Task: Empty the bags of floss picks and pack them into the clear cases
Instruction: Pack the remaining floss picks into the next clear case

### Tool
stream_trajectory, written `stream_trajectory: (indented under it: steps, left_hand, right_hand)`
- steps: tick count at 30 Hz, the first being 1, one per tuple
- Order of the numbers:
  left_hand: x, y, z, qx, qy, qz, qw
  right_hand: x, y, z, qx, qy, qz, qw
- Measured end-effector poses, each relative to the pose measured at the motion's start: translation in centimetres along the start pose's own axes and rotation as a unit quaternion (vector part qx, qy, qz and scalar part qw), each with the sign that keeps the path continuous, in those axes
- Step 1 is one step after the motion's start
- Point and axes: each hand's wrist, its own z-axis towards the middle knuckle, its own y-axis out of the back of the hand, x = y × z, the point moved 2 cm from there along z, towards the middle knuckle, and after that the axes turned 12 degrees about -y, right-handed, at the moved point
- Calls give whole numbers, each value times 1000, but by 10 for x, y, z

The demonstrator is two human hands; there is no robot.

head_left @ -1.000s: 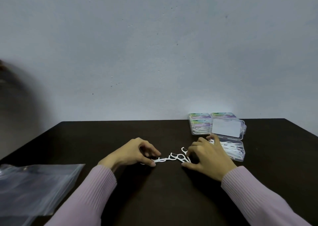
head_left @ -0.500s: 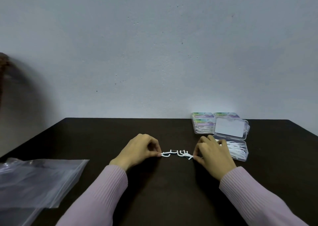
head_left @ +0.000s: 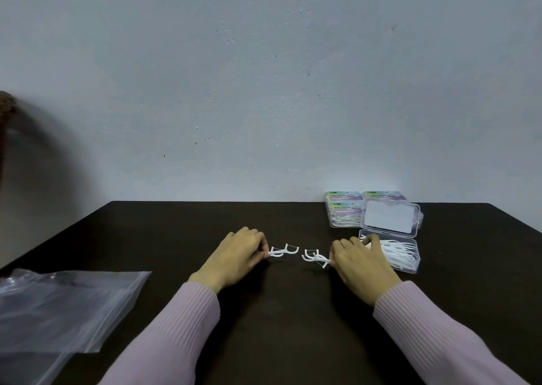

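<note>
Left grip (head_left: 237,255) pinched on small floss pick cluster (head_left: 284,251); right grip (head_left: 359,260) pinched on second cluster (head_left: 315,258). Open clear case (head_left: 410,263), partly filled, just right of right grip. Empty bags (head_left: 64,305) far left on desk (head_left: 293,326).

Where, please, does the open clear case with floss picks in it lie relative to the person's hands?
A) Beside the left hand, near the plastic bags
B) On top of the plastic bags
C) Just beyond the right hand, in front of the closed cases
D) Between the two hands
C: the open clear case lies just past the right hand, with the closed cases behind it.
</note>
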Motion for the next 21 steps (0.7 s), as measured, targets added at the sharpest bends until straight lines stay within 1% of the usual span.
stream_trajectory:
  steps: [6,10,14,16,21]
  left_hand:
    - [-4,-2,-1,-59,-5,-22,998]
    - [-10,1,0,-153,-5,-58,987]
    - [-21,-5,9,-247,-5,-113,962]
    - [-31,-8,16,-258,-13,-129,957]
    - [-60,-23,43,-256,-41,-145,955]
  right_hand:
    - [-3,2,2,-20,5,53,998]
    - [-9,6,4,-59,-7,76,995]
    - [-26,13,8,-97,-58,97,989]
    - [-38,16,9,-110,-88,102,985]
    - [-71,20,12,-97,-147,164,971]
